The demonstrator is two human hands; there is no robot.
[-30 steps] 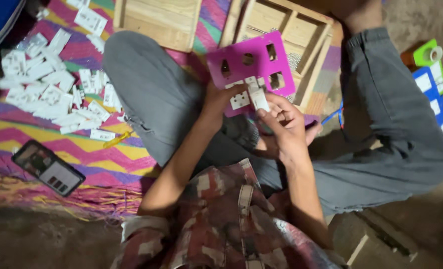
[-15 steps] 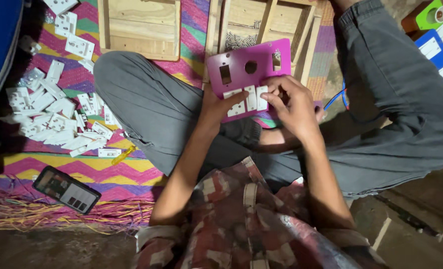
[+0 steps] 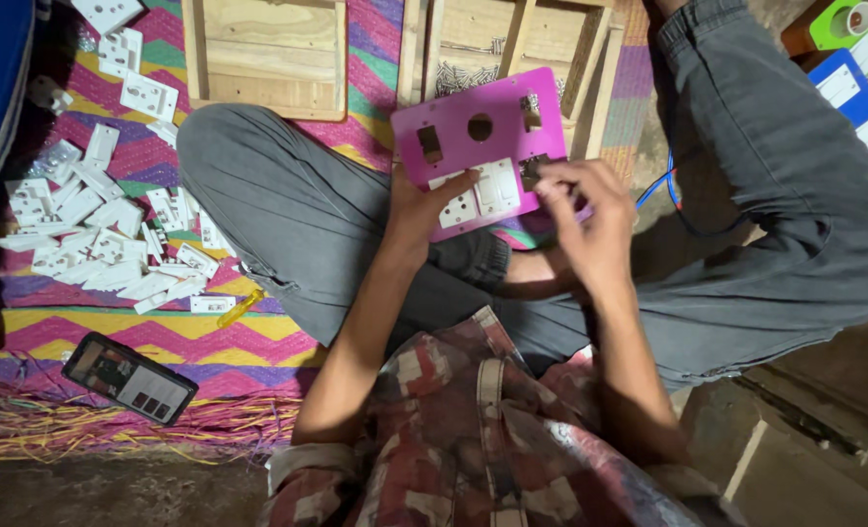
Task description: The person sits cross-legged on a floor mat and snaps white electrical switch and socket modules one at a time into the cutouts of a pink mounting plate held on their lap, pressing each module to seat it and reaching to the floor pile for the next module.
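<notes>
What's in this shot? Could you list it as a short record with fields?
Setting: person sits cross-legged on a striped mat
Left hand: grips the pink plate at its lower edge
Right hand: fingertips press at the plate's right side
Plate: white switches fitted, several cut-outs bare
Left of the legs: pile of white parts, phone, yellow tool
Behind: two wooden frames

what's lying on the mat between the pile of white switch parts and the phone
In the head view, a small yellow-handled tool lies on the striped mat between the pile of white switch parts and the phone; otherwise bare mat.
</notes>
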